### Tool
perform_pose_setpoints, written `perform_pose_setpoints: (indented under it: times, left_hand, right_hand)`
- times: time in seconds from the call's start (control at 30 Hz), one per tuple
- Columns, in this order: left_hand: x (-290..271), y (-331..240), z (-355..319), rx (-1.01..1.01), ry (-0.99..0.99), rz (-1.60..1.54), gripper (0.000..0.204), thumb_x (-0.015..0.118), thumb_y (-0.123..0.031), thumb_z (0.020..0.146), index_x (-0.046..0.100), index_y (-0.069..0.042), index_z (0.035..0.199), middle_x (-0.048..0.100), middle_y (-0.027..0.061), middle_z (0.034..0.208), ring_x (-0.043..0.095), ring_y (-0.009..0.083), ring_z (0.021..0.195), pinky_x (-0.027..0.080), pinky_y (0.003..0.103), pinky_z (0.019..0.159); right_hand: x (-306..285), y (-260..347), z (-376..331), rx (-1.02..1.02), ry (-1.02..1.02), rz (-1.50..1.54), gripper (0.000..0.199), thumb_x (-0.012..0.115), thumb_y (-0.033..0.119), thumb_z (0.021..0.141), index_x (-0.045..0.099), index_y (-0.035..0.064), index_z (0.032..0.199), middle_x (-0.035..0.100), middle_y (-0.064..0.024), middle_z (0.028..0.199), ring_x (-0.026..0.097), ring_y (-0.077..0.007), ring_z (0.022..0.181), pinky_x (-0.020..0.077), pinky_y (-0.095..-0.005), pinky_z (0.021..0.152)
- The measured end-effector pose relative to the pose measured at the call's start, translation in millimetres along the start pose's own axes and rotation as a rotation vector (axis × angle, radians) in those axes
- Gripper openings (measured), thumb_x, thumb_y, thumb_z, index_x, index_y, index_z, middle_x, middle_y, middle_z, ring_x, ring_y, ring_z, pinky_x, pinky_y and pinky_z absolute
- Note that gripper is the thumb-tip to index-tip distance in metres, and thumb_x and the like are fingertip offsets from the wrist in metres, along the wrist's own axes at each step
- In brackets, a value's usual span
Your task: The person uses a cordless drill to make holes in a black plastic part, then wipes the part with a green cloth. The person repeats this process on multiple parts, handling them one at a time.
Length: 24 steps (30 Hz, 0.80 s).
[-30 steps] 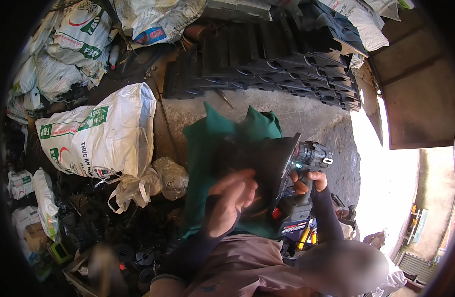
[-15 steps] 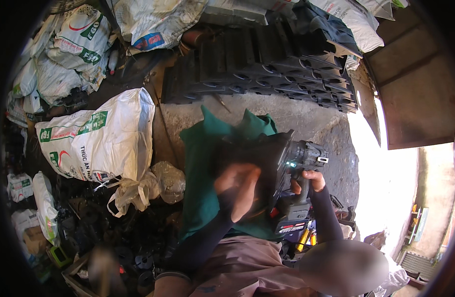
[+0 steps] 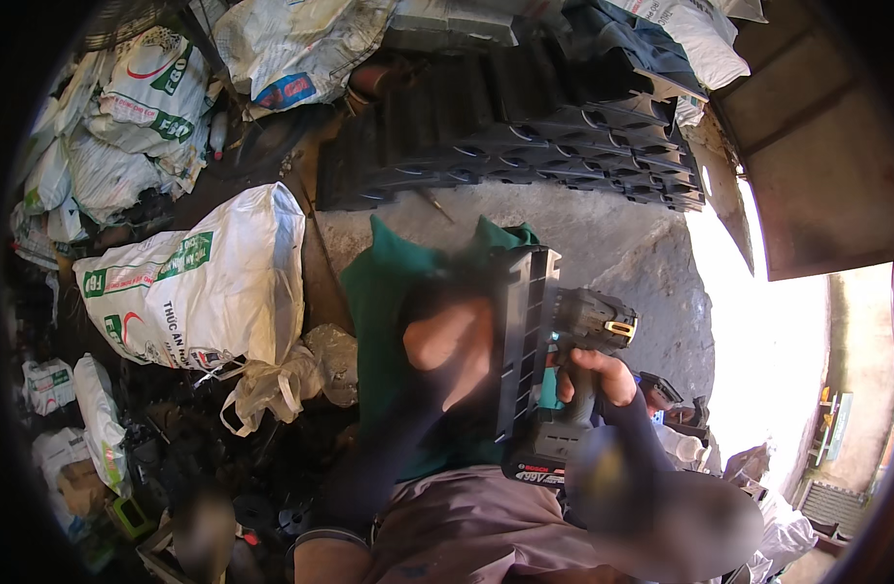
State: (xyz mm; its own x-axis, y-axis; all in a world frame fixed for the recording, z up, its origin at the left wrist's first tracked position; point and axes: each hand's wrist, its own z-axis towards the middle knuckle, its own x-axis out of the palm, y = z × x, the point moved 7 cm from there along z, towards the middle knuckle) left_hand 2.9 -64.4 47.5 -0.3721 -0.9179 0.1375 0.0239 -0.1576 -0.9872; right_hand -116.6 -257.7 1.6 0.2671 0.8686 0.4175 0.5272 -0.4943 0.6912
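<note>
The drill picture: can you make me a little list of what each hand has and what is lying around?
right hand: grips the handle of a cordless drill
left hand: blurred, against a black ribbed plastic piece
drill tip: pressed to the black piece
underneath: green cloth
left side: white printed sack
behind: stack of black plastic parts

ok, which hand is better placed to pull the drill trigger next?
Right. The right hand already grips the drill by its handle, nose against the black plastic panel. The left hand is on the panel, steadying it.
</note>
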Motion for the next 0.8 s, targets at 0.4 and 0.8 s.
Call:
perform_pose_setpoints:
  times: [0.4,0.8]
  left_hand:
    - [8.5,-51.5,-2.9,0.067,0.132,0.657,0.057,0.081,-0.032,0.073,0.057,0.003,0.112,0.065,0.0098,0.07,0.064,0.0191,0.058,0.049,0.029,0.055]
    - [-53.6,-87.0,-5.7,-0.137,-0.185,0.442,0.027,0.071,-0.015,0.081,0.062,-0.001,0.103,0.063,-0.0012,0.084,0.054,0.0056,0.07,0.042,0.02,0.064]
  right_hand:
    - [18.4,3.9,-10.8,0.053,-0.055,-0.075,0.038,0.06,0.026,0.086,0.059,-0.0072,0.103,0.062,-0.0133,0.068,0.059,-0.0204,0.057,0.0472,-0.0291,0.057]
    - [97.9,8.2,-32.0,0.049,0.185,-0.034,0.043,0.058,0.026,0.092,0.053,-0.0013,0.126,0.061,-0.0037,0.084,0.058,-0.0104,0.075,0.0476,-0.0256,0.067]
